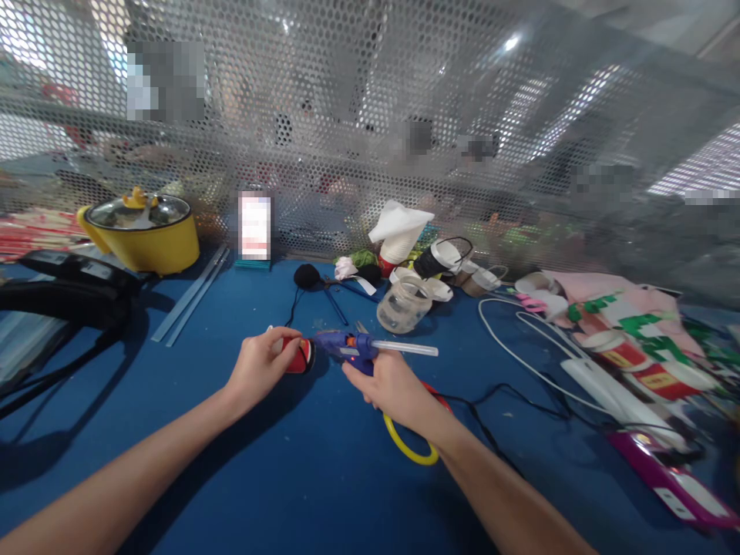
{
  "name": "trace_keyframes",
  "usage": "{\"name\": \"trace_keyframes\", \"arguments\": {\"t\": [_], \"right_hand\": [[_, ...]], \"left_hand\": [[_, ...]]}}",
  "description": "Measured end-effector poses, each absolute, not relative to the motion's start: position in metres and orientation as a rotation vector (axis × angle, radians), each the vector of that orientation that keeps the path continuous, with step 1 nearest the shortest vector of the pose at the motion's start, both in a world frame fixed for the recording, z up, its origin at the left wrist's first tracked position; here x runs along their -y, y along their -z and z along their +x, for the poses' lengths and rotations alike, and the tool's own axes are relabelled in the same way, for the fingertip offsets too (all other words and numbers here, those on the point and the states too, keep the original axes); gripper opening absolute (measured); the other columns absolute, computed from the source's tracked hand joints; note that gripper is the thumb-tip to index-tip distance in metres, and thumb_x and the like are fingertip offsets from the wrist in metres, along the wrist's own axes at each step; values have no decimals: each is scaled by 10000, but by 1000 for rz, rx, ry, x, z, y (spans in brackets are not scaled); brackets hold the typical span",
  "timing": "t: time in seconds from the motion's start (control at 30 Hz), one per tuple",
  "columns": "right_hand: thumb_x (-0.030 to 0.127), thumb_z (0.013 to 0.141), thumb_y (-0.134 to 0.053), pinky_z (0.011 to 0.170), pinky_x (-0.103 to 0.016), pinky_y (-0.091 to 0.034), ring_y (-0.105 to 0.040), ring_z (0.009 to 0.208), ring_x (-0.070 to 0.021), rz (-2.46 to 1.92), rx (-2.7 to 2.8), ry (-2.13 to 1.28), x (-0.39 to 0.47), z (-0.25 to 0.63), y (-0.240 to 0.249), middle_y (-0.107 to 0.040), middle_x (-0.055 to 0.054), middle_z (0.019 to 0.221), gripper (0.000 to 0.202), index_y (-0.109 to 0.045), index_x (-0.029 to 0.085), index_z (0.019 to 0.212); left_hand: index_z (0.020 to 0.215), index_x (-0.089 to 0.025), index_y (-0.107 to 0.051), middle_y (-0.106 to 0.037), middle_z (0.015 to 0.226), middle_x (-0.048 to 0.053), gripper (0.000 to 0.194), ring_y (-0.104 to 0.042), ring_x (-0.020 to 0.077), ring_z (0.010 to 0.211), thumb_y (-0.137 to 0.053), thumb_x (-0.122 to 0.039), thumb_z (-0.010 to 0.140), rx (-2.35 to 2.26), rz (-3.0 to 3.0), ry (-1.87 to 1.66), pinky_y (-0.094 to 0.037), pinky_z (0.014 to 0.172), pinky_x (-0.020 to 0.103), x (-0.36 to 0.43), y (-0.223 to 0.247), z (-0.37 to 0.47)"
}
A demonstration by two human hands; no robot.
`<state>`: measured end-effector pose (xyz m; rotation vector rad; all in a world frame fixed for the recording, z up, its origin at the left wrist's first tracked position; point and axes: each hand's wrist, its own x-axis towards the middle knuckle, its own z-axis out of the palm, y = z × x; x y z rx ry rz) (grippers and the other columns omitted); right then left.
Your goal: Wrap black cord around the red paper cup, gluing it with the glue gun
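Observation:
Near the middle of the blue table (pixel 231 478), my left hand (pixel 263 366) is closed round a small red cup with a black rim (pixel 299 356). A black yarn strand runs from the cup's area up to a black yarn ball (pixel 307 276). My right hand (pixel 394 385) grips a blue glue gun (pixel 354 348), its nozzle pointing left at the cup's black edge. From the gun's rear a clear glue stick (pixel 408 348) sticks out to the right. Whether the nozzle touches the cup, I cannot tell.
A clear jar (pixel 403 304) stands behind the gun. A yellow ring (pixel 409 447) lies beneath my right wrist. Left are a yellow pot (pixel 153 243) and a black object (pixel 75 289); right, cables, a purple power strip (pixel 664 478) and paper cups (pixel 664 378). A phone (pixel 254 227) stands behind.

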<state>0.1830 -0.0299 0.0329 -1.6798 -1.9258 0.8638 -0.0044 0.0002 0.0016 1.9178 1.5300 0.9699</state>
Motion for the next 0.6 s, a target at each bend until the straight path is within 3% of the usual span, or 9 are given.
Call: {"name": "trace_keyframes", "arguments": {"t": [0.27, 0.6], "right_hand": [[279, 742, -441, 368, -192, -366, -446, 320, -97, -1677, 1896, -923, 32, 183, -36, -432, 54, 390, 135, -458, 174, 658], [321, 753, -423, 460, -231, -384, -499, 416, -133, -1746, 1961, -845, 47, 187, -40, -471, 30, 439, 181, -516, 174, 703]], "left_hand": [[845, -147, -636, -666, 685, 46, 264, -579, 145, 578, -463, -324, 753, -1518, 1902, -958, -429, 530, 230, 1, -1, -4], [817, -155, -645, -686, 771, 55, 265, -612, 177, 687, -460, -335, 751, -1536, 1930, -956, -435, 601, 249, 0, -1, -5]]}}
